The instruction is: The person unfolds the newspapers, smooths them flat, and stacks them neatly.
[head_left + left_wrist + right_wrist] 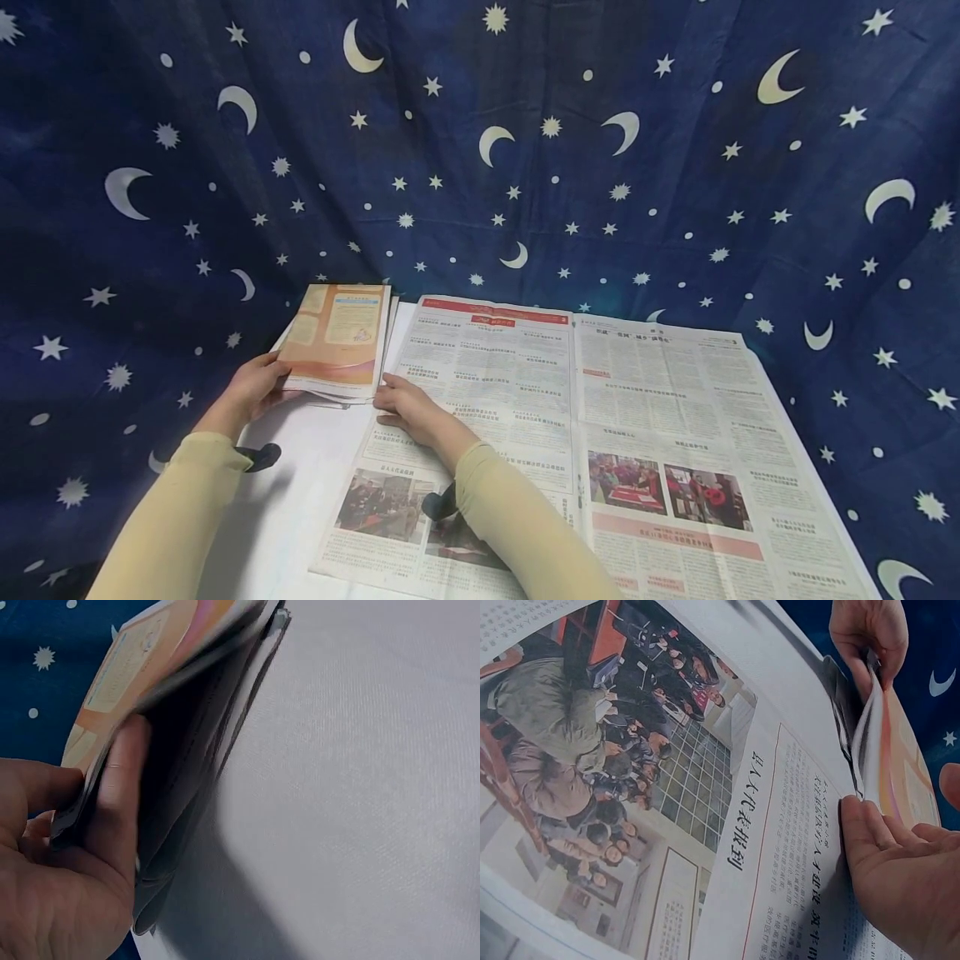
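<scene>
A stack of folded newspapers (322, 342), its top page printed orange, lies at the table's back left. My left hand (251, 392) grips the stack's near left corner, the thumb on the orange page and other fingers underneath. In the left wrist view the upper layers are lifted at that edge, with a dark gap above the lower folds (169, 862). At the near right corner is my right hand (416, 412), its fingers (874, 829) fairly straight against the stack's edge and the thumb apart. Under the right hand lies a spread newspaper (525, 392).
The spread newspaper covers the middle and right of the white table (262, 517). Behind and around the table hangs a dark blue curtain (450, 150) with moons and stars. A black wrist-camera piece (258, 457) juts out near the left sleeve.
</scene>
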Action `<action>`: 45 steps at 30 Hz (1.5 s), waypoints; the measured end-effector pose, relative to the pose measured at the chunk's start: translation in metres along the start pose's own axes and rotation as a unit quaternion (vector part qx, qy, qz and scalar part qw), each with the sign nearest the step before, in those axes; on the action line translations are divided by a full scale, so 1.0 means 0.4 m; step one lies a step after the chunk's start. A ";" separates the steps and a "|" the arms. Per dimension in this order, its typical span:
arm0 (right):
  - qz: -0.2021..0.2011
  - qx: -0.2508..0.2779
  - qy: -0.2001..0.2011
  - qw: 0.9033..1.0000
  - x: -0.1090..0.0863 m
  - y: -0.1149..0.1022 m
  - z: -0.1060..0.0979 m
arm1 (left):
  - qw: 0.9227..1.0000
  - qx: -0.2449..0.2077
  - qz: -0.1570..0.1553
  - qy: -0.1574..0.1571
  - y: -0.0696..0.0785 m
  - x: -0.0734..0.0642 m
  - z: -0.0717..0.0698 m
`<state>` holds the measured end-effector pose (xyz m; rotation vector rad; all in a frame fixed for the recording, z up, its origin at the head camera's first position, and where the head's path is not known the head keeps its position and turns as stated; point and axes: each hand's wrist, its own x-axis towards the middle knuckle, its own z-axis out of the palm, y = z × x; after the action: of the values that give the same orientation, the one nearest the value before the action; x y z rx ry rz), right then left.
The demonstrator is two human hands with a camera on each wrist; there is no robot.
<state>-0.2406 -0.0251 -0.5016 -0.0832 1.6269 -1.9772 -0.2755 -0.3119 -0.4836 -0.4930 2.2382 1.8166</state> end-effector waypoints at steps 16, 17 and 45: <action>-0.004 0.051 0.017 0.999 0.011 -0.016 -0.018 | 0.982 -0.183 0.018 -0.050 0.027 -0.036 0.018; -0.007 0.058 0.017 0.998 0.012 -0.021 -0.022 | 0.980 -0.190 0.022 -0.060 0.031 -0.039 0.023; -0.067 -0.079 0.171 0.980 -0.081 -0.096 -0.302 | 0.978 -0.066 0.041 -0.192 0.078 -0.079 0.282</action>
<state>-0.2761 0.1002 -0.4877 0.0956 2.0459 -2.0444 -0.2633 -0.1925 -0.4677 -0.0583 1.9121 1.9145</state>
